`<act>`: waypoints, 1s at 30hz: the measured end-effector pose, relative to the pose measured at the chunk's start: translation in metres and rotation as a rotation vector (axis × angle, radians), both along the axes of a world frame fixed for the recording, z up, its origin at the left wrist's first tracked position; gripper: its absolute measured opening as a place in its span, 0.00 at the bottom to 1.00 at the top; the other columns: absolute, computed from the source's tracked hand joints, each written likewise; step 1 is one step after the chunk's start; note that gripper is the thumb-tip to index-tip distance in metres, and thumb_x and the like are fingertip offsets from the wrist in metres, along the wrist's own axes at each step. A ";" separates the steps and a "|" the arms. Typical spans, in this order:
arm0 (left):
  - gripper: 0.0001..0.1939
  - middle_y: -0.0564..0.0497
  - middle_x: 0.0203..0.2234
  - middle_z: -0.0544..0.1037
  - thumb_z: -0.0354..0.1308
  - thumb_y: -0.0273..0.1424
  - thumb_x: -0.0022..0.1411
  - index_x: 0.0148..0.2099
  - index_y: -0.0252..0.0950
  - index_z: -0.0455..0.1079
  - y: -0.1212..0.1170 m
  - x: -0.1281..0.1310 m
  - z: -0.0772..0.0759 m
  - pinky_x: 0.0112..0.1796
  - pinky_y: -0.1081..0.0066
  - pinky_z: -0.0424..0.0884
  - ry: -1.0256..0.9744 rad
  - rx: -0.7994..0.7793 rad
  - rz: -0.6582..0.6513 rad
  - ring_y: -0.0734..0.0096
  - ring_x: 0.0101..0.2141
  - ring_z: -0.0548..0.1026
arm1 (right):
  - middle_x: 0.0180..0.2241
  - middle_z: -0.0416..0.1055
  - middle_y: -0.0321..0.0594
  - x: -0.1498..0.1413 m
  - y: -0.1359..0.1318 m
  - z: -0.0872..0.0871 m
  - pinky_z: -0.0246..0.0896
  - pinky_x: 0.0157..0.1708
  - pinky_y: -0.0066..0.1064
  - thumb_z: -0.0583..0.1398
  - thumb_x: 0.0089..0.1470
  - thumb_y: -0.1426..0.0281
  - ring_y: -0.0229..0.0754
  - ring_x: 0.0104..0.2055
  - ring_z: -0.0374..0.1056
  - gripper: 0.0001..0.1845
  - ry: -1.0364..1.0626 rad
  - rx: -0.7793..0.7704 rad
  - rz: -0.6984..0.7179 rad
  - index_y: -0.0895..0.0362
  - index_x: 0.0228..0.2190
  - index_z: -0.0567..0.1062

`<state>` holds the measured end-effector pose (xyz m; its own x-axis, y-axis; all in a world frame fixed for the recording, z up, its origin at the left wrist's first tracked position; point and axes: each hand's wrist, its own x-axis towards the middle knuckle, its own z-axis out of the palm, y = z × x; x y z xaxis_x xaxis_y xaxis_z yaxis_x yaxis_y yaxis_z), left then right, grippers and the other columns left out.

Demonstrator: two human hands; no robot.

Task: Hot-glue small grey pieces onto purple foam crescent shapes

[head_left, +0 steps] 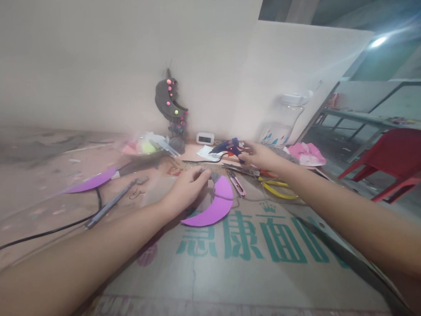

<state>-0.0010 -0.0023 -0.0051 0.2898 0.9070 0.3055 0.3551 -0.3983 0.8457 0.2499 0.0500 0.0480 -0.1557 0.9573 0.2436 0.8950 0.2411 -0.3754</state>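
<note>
My left hand pinches the upper tip of a purple crescent cutout. Grey yarn covers that tip, and a loose strand crosses the crescent's face. Farther back, my right hand has its fingers around the handle of a blue glue gun, whose nozzle points left above a white paper. Just in front of the glue gun lie pink thread snips and yellow-handled scissors. A second purple cutout rests at the left, beside a grey pen-like stick.
A finished-looking grey crescent with colored pompoms hangs against the wall. Behind my hands stand a bowl of pompoms, a small digital clock and a clear jar. A black cord runs across the left. A red chair stands at right.
</note>
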 end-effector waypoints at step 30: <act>0.17 0.57 0.17 0.63 0.47 0.41 0.64 0.25 0.37 0.60 -0.004 0.000 0.003 0.24 0.73 0.56 -0.003 -0.001 -0.013 0.73 0.21 0.63 | 0.38 0.78 0.44 -0.008 -0.061 -0.003 0.69 0.40 0.33 0.60 0.52 0.64 0.43 0.37 0.74 0.13 0.492 0.028 0.072 0.59 0.36 0.77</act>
<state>-0.0014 -0.0063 -0.0021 0.3011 0.9034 0.3054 0.3473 -0.4021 0.8472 0.2418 -0.0106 0.0453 -0.0815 0.9404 0.3300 0.5943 0.3117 -0.7414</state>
